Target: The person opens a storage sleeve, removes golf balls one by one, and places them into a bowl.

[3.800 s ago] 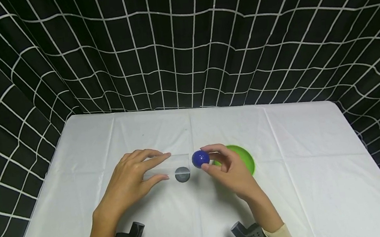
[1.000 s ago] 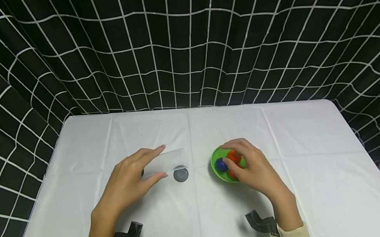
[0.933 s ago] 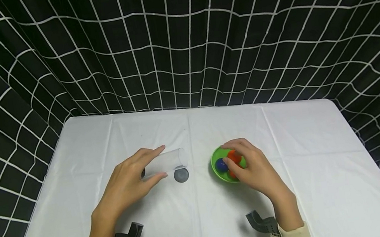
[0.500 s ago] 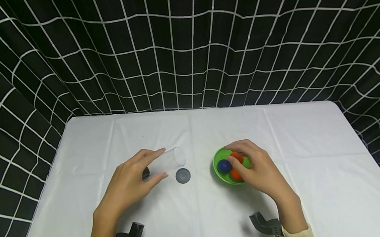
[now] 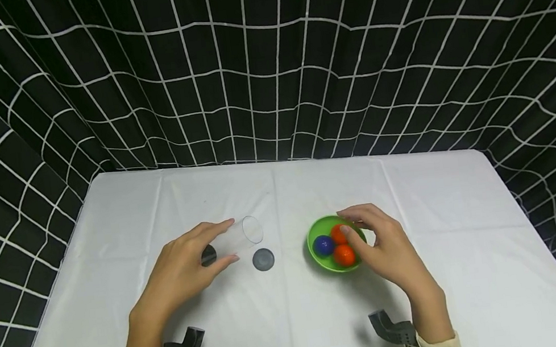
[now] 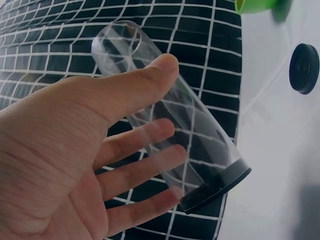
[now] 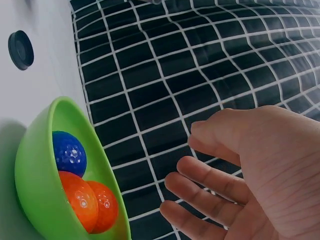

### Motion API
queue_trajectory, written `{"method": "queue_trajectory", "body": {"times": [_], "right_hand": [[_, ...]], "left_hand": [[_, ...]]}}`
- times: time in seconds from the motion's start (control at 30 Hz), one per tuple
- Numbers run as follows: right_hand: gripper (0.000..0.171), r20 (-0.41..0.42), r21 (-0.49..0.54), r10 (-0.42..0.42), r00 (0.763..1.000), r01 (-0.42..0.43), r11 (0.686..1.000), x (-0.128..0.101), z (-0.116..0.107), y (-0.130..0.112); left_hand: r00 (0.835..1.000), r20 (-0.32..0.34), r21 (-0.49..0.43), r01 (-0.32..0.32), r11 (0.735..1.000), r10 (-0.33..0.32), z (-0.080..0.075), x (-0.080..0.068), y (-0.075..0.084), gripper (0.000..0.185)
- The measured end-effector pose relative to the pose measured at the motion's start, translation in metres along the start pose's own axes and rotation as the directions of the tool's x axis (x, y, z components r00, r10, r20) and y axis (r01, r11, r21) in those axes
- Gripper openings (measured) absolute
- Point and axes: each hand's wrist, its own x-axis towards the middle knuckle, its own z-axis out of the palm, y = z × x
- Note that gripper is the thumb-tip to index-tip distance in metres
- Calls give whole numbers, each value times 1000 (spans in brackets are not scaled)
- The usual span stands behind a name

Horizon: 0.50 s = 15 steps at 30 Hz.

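A black curtain (image 5: 266, 72) with a white grid backs the white-clothed desk (image 5: 441, 200). Near its middle the left hand (image 5: 185, 267) grips a smooth clear tube (image 5: 236, 236), now tilted up. The right hand (image 5: 386, 244), fingers relaxed and apparently empty, has drawn back from the round green bowl (image 5: 319, 260) holding glossy blue and orange balls (image 5: 335, 246); a black cap (image 5: 263, 259) lies between.

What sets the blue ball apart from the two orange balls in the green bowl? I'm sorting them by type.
Colour: the blue ball is dark blue, the orange balls bright orange. Number: one blue ball, two orange balls. Place: the blue ball lies on the left side of the green bowl, farther from the right hand; the orange balls lie nearer that hand's fingers. All three look round, dimpled and about the same size.
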Motion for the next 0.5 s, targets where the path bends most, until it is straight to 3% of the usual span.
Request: {"method": "queue_trajectory", "body": {"times": [0.33,0.5], "right_hand": [[24,-1,26,-7,1000,7,1000,0,-2,4],[24,-25,21,-19,1000,20,1000,-1,-5,4]], "left_hand": [[1000,-13,-4,-20,1000,20,0,3,3,58],[1000,15,-29,7,1000,-6,1,3,4,55]]}}
